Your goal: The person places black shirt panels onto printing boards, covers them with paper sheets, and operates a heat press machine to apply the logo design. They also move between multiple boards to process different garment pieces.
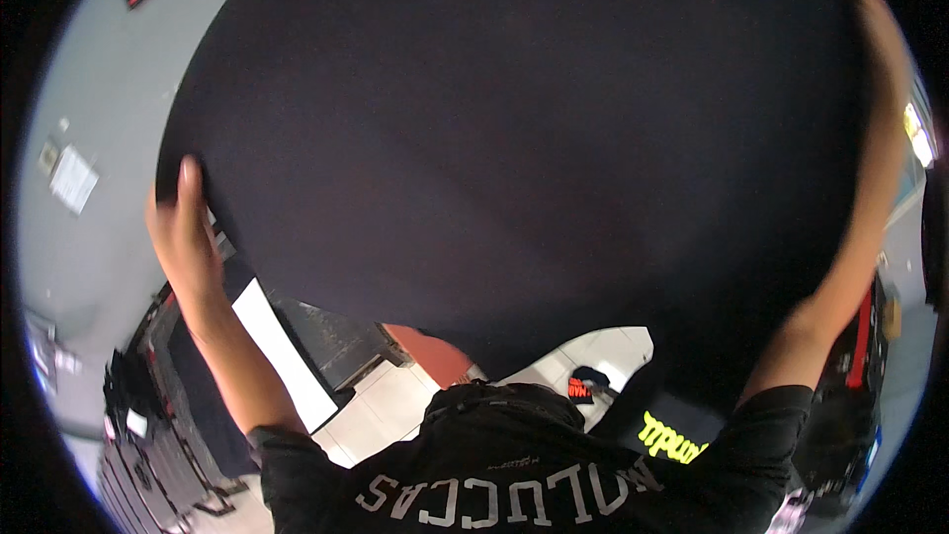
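Note:
A large sheet of plain black cloth (514, 129), perhaps a garment, is spread up in front of me and fills most of the view. My left hand (186, 222) is closed on its left edge, thumb on the near face and fingers behind. High at the right rim, my right hand (868, 0) is at the cloth's upper right edge; it is blurred and its fingertips are mostly hidden. The cloth's right side runs down along my right forearm.
Below the cloth are a white board-like strip (279, 351), a dark surface (336, 336) and pale floor tiles (381, 400). Black fabric with yellow-green lettering (672, 437) lies lower right. A rack with dark garments (133, 396) stands left. A grey wall (109, 89) rises behind.

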`<move>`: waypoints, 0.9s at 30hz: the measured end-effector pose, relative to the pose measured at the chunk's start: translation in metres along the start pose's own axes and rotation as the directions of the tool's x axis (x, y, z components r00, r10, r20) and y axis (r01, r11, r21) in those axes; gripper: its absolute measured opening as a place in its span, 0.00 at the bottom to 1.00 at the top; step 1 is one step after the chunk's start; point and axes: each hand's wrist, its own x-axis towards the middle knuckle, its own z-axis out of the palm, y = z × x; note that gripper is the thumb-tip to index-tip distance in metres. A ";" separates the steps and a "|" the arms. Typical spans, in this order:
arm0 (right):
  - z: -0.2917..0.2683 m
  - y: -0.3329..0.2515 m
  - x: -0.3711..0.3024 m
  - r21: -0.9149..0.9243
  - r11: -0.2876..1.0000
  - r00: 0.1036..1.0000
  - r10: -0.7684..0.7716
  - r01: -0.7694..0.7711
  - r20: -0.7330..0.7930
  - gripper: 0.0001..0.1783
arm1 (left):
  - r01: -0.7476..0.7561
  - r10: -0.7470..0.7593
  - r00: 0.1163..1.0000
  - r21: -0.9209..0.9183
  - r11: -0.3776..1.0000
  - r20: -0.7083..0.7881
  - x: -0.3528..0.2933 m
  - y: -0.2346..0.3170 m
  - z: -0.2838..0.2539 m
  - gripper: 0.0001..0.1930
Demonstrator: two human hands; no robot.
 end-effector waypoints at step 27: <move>0.204 0.051 -0.390 0.411 0.711 0.707 0.170 -0.570 0.686 0.11 | 0.432 -0.328 0.901 0.504 0.748 -0.284 -0.288 -0.037 -0.175 0.23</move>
